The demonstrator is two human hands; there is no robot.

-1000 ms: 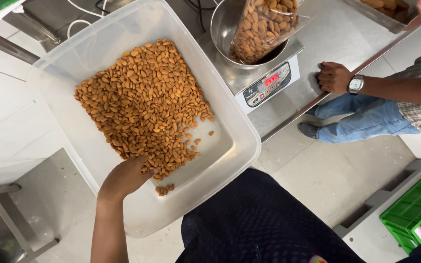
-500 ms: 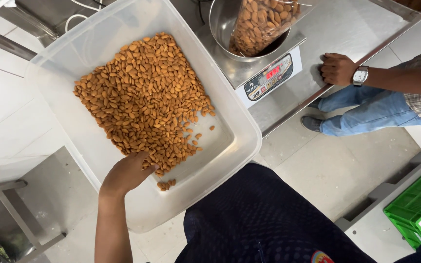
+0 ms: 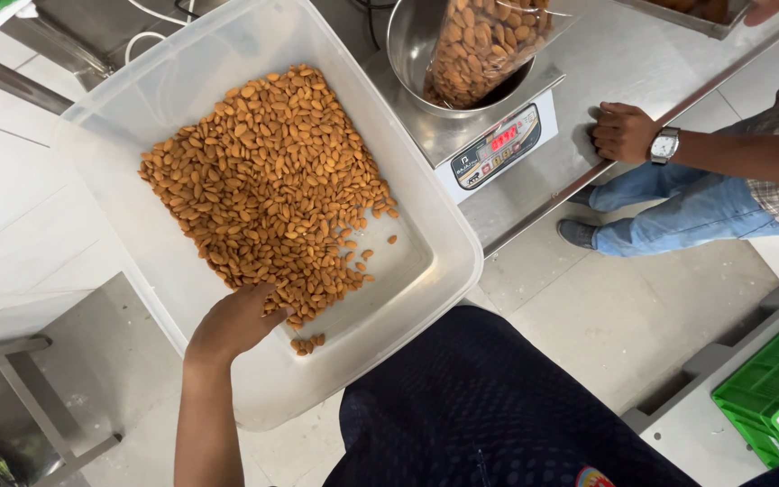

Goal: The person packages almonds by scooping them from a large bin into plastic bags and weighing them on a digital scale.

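- We had our left hand (image 3: 238,323) down inside the clear plastic tub (image 3: 426,271), at the near edge of the pile of almonds (image 3: 268,194).
- Fingers were curled downward into the nuts – tips buried, so we could not tell whether they were pinching any or just resting on them.
- Our right hand was out of view.
- The almonds covered most of the tub floor, heaped toward the far-left side; the near-right corner showed bare plastic with a few strays scattered on it.
- 1 small clump of almonds (image 3: 307,343) sat apart from the main pile, just beside our hand on the near side.
- Our dark clothing (image 3: 480,406) filled the bottom middle of the view, under the tub's near rim.
- Just beside the tub on the steel counter (image 3: 624,54): a digital scale (image 3: 498,149) with a red lit display, carrying a steel bowl (image 3: 412,41).
- A clear bag of almonds (image 3: 480,45) stood tilted in that bowl.
- A co-worker's hand (image 3: 622,132) – wristwatch (image 3: 664,144) on it – rested closed on the counter edge, near the scale.
- A green crate (image 3: 768,383) sat on the floor at the lower right, well apart from the tub.
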